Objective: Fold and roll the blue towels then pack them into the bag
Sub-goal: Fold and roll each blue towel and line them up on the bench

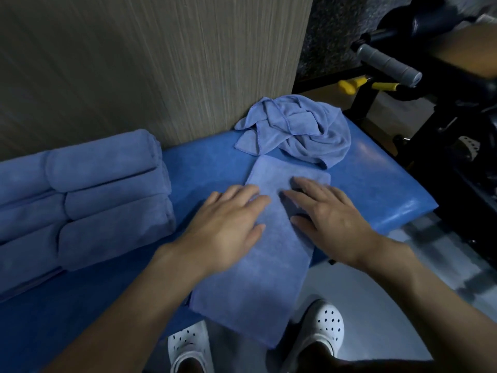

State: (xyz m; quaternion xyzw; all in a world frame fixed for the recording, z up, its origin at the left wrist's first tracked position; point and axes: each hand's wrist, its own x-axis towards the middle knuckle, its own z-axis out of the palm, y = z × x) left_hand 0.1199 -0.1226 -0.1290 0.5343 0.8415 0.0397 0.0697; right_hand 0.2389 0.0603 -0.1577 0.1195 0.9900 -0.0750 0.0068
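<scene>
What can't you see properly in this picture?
Head view:
The bag: nowhere in the frame.
Folded towel: its middle is covered by the left hand and right hand.
Rolled towels: the stack is cut off by the left edge, so no full count.
Crumpled pile: folds hide how many towels it holds.
Black equipment at right: too dark to identify.

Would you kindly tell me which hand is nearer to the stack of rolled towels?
Left. The left hand rests on the folded towel, on its edge toward the rolled towels; the right hand rests on its opposite edge.
</scene>
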